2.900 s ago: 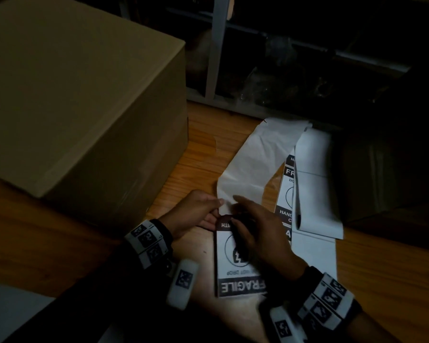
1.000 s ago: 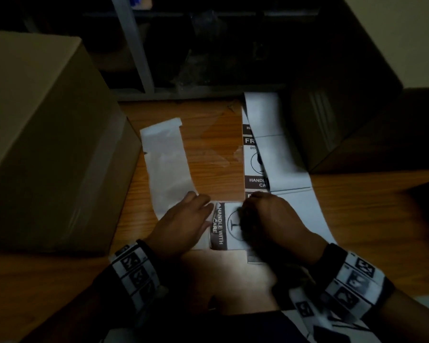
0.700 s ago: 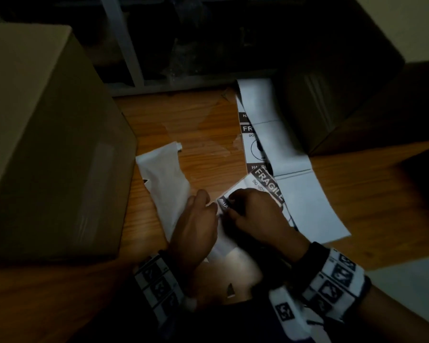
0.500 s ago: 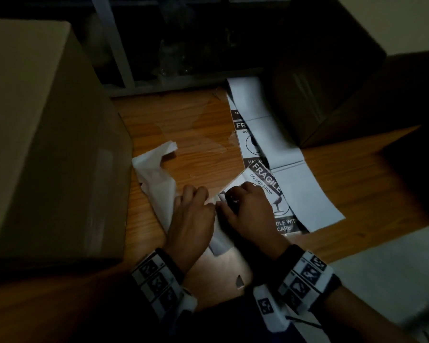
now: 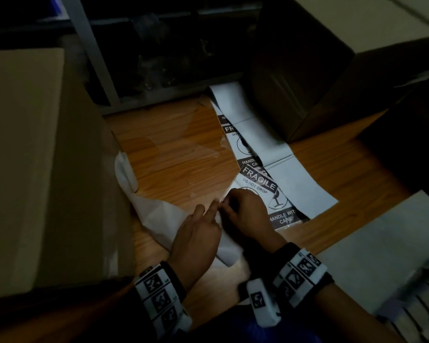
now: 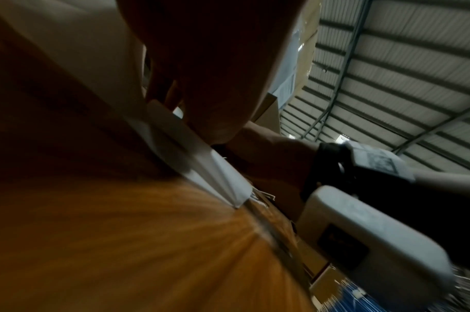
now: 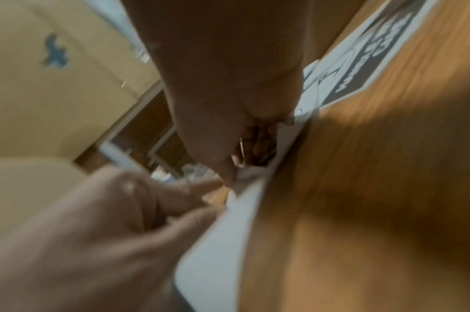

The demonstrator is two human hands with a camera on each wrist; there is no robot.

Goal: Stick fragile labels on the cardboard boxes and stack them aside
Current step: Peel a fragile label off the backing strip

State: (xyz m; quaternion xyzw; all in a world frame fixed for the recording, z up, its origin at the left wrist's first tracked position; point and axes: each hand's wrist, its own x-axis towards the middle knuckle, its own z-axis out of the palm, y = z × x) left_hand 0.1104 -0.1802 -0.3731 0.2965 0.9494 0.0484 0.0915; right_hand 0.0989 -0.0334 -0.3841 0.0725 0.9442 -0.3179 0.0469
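A black-and-white FRAGILE label [image 5: 265, 191] lies tilted on the wooden table [image 5: 178, 154]. My right hand [image 5: 227, 203] pinches its near-left corner. My left hand [image 5: 214, 207] sits right beside it, fingers curled on the white backing paper [image 5: 154, 211], which trails off crumpled to the left. In the right wrist view both hands meet at the paper's edge [image 7: 244, 190], with the label [image 7: 375, 52] behind. A large cardboard box [image 5: 47, 157] stands at the left, against the backing paper. A second box [image 5: 307, 70] stands at the back right.
A strip of further labels and blank backing [image 5: 270, 134] runs from the far box toward me. A white flat surface [image 5: 382, 243] lies at the lower right. Dark metal shelving [image 5: 146, 45] rises behind the table. Old tape patches mark the wood.
The label has come away from its backing and swung right, printed side up. The backing strip has slid left and crumpled against the big box. Both hands stayed together at the paper's edge.
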